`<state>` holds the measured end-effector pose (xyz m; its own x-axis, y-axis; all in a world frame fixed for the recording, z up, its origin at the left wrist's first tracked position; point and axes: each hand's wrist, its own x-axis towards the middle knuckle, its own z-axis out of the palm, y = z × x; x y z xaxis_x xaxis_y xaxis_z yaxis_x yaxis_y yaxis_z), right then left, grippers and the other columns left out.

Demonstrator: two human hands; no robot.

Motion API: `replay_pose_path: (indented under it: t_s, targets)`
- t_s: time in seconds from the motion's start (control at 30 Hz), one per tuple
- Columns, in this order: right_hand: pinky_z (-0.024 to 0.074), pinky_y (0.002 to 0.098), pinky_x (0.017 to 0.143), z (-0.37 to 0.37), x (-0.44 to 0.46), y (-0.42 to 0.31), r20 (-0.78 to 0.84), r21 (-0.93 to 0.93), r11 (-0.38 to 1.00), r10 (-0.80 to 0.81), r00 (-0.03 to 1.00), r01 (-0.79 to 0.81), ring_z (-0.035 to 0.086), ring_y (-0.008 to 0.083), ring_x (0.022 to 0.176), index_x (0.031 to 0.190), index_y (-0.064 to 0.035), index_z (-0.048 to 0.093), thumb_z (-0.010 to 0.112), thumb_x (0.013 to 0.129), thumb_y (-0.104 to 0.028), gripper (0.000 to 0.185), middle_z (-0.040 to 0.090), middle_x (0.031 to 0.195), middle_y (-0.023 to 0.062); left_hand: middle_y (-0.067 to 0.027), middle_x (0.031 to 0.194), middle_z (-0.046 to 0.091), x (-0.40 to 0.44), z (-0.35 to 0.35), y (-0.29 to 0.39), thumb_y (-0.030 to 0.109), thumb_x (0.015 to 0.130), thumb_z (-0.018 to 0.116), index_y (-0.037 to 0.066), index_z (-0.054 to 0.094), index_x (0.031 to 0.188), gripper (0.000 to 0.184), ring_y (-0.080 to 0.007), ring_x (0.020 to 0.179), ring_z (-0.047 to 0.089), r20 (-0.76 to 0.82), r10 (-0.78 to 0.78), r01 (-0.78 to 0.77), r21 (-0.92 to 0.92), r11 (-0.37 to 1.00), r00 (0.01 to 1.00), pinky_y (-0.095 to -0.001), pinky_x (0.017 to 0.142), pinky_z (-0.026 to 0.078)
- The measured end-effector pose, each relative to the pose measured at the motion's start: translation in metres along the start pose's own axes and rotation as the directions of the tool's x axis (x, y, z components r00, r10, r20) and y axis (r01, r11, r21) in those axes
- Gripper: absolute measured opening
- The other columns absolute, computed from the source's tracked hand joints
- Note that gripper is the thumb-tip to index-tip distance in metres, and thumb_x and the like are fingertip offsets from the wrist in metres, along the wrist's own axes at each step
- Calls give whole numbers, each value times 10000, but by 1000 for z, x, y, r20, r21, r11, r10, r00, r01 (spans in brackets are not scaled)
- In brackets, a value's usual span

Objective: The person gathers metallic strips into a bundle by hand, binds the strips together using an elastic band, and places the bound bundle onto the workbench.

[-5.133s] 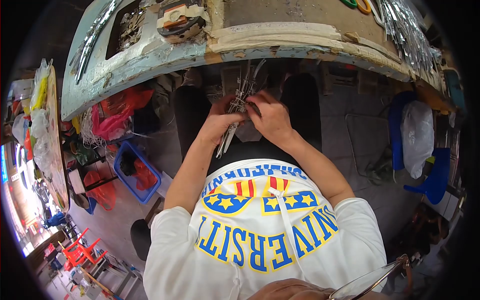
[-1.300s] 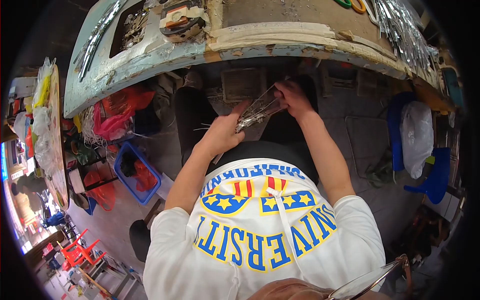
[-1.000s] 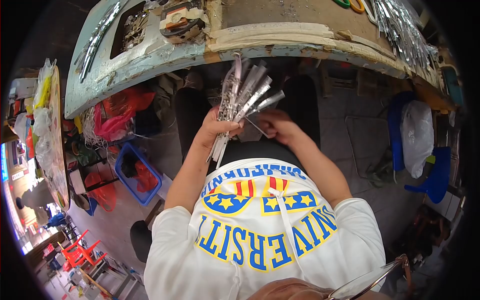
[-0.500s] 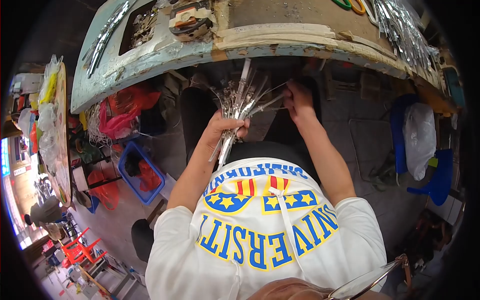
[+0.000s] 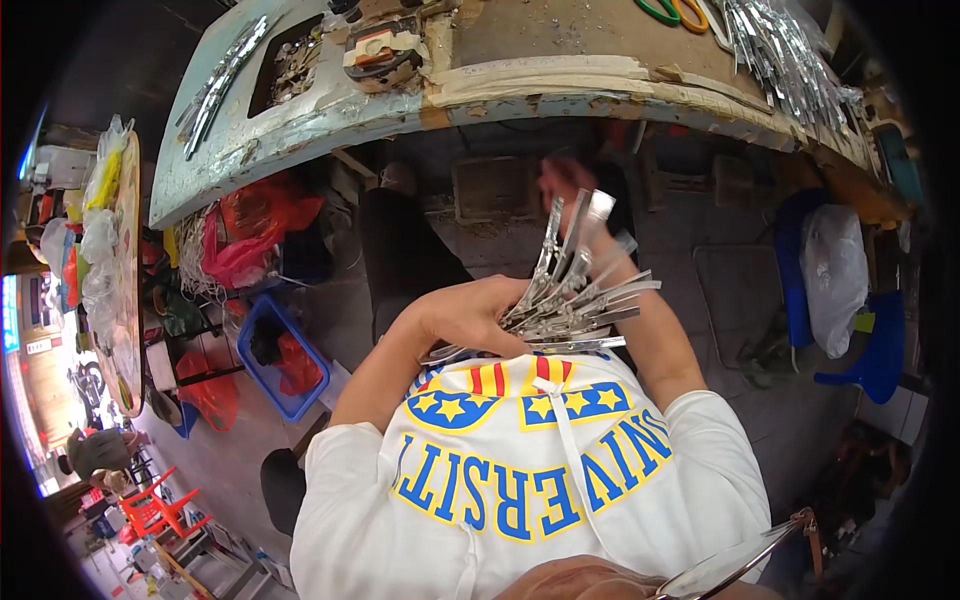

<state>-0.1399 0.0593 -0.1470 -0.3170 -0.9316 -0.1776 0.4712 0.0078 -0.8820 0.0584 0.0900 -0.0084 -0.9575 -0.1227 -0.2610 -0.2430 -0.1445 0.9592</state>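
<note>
My left hand [image 5: 475, 312] is closed around a bundle of thin silvery metal strips [image 5: 570, 305], held just above my lap against the front of the shirt. The strips fan out towards the upper right, and their other ends poke out behind my wrist. Beyond the bundle, near my knee, is my right hand [image 5: 568, 185], blurred by motion and partly covered by the strip ends. Its fingers are too smeared to show whether they hold anything.
Ahead stands a worn workbench [image 5: 330, 130] with metal strips [image 5: 225, 85] at its left and a larger pile [image 5: 785, 70] at its right. Green-handled scissors [image 5: 658, 12] lie at the back. A blue basket [image 5: 283, 355] is on the floor left; a blue chair [image 5: 880, 350] is right.
My left hand has turned and drawn the bundle down towards my belly, so the strips now point right instead of up. My right hand has moved slightly left and away from me.
</note>
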Motion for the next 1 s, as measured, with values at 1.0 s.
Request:
replay_pose_path:
  t_s: [1.0]
  targets:
    - [388,209,497,110,116,-303,237,-599,402,-737,633,692,494,79,549,895,-23,585,588,842,-145,133,559,657,6,-179,920,617,-89,-240,93,167,701,604,115,514,1148,459,-357,892,581,-839,454,754,501,426,301,-446,758,447]
